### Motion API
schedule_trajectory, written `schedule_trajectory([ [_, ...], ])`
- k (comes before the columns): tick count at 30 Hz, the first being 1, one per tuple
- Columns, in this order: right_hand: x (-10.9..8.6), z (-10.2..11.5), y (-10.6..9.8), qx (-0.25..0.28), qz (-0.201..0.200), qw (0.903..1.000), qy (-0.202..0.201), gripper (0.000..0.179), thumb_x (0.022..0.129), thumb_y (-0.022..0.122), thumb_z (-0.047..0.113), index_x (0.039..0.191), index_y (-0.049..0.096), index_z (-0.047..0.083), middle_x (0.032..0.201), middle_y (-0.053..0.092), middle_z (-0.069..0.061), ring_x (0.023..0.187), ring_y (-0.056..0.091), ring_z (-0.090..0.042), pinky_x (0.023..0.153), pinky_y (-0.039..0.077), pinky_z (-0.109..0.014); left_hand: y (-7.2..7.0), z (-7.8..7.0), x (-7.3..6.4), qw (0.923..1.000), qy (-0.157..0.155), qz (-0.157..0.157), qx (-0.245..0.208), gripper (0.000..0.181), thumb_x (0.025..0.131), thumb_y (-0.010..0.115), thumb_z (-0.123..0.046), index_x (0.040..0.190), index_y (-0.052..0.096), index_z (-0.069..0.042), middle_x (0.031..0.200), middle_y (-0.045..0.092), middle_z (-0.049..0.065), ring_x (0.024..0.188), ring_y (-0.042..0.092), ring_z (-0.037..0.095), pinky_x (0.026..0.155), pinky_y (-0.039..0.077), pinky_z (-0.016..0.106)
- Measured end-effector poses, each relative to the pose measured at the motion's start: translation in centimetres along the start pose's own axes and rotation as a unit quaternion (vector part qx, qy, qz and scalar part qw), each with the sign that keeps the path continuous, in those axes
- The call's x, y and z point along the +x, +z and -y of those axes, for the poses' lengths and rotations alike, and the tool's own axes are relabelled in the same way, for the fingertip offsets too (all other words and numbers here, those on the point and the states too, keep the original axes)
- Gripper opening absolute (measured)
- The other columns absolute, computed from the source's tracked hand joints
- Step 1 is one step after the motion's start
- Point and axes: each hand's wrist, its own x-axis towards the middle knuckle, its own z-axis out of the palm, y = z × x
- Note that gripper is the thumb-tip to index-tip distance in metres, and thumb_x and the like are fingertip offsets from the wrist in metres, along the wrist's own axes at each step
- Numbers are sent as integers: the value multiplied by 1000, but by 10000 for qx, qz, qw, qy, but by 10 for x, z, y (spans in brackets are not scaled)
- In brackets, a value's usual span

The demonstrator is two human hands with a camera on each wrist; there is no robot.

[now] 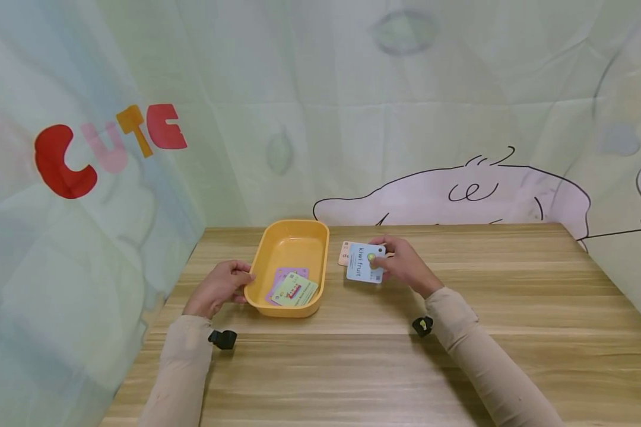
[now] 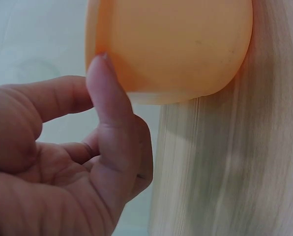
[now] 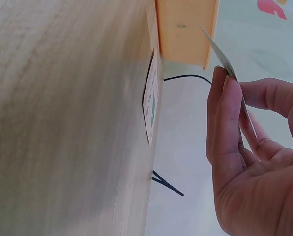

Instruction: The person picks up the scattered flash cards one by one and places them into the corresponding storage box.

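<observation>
My left hand (image 1: 221, 287) pinches the left rim of a yellow plastic tray (image 1: 320, 261), thumb and fingers on either side of the edge in the left wrist view. Inside the tray, a green card (image 1: 296, 289) overlaps a purple card (image 1: 288, 273). To the tray's right, my right hand (image 1: 403, 264) pinches a light blue flash card (image 1: 357, 270) marked "kiwi fruit" between thumb and fingers. The right wrist view shows this card (image 3: 225, 64) edge-on, raised off the table. An orange-pink card (image 1: 343, 255) lies flat on the table, partly hidden behind the blue one.
The wood-grain table (image 1: 331, 379) ends at a printed cloth backdrop (image 1: 246, 118) behind and on the left. A black wrist device (image 1: 223, 339) sits by the left cuff, and another black wrist device (image 1: 422, 325) by the right cuff.
</observation>
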Motion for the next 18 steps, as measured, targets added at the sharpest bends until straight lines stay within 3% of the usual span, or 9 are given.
schedule_trajectory([
  [18,-4,6,-2,-69,-221,9997,-96,47,91,68,5,136,60,10,122,62,-18,101,67,-29,73,62,-35,-2,4,5,9999,117,47,-81,33,102,57,-14,129,51,5,111,60,16,83,66,20,69,62,35],
])
